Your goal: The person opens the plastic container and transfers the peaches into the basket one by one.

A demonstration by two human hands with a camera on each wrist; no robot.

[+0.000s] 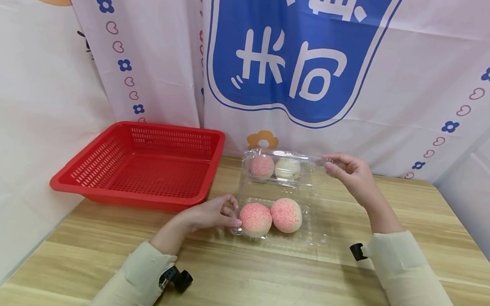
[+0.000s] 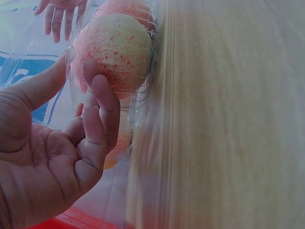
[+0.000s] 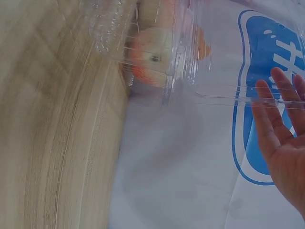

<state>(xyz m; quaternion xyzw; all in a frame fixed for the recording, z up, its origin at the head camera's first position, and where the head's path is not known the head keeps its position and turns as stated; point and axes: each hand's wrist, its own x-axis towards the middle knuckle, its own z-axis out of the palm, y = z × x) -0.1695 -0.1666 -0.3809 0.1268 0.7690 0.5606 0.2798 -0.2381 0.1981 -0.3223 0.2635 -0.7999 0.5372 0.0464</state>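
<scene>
A clear plastic clamshell box (image 1: pixel 313 220) lies on the table with its lid (image 1: pixel 283 153) raised at the back. Two pink-speckled peaches (image 1: pixel 255 219) sit in its front part. Through the lid, a pink peach (image 1: pixel 262 167) and a paler one (image 1: pixel 287 169) show behind. At the box's front left corner, my left hand (image 1: pixel 211 212) pinches the rim between thumb and bent fingers, close by a peach (image 2: pixel 114 50). My right hand (image 1: pixel 352 176) is at the lid's right edge; in the right wrist view its straight fingers (image 3: pixel 267 114) lie against that edge.
A red perforated basket (image 1: pixel 144 195) stands at the back left, near my left hand. Behind the wooden table (image 1: pixel 239 280) hangs a white cloth (image 1: pixel 163 44) with a blue printed panel. Small black devices (image 1: pixel 178 279) sit at both wrists.
</scene>
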